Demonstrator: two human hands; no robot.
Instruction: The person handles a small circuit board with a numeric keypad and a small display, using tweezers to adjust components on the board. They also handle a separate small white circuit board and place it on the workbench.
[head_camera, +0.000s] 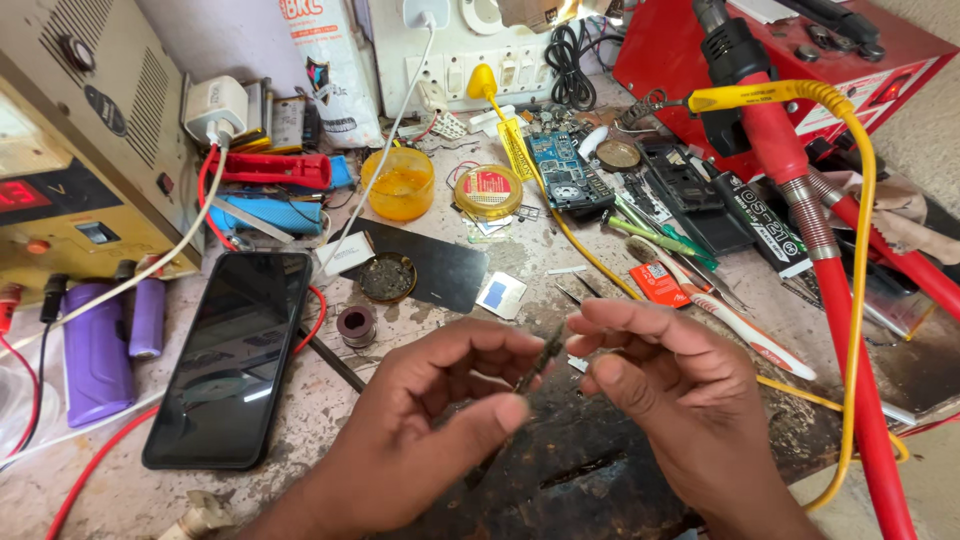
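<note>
My left hand (430, 420) and my right hand (665, 385) meet over the front of a stained workbench (330, 400). Between their fingertips they pinch a small, thin, dark part (540, 358), held tilted above a dark scorched patch of the bench (590, 470). I cannot tell what the part is. A black smartphone (232, 355) lies face up to the left of my left hand. A small spool of solder wire (356, 325) sits just beyond my left hand.
A power supply box (80, 150) stands at far left, purple cylinders (95, 350) beside it. Round tins (488, 190), an orange cup (399, 183), a blue circuit board (560, 165), tweezers and a toothbrush (720, 315) clutter the back. A red hot-air station (780, 50) with red hose (850, 330) fills the right.
</note>
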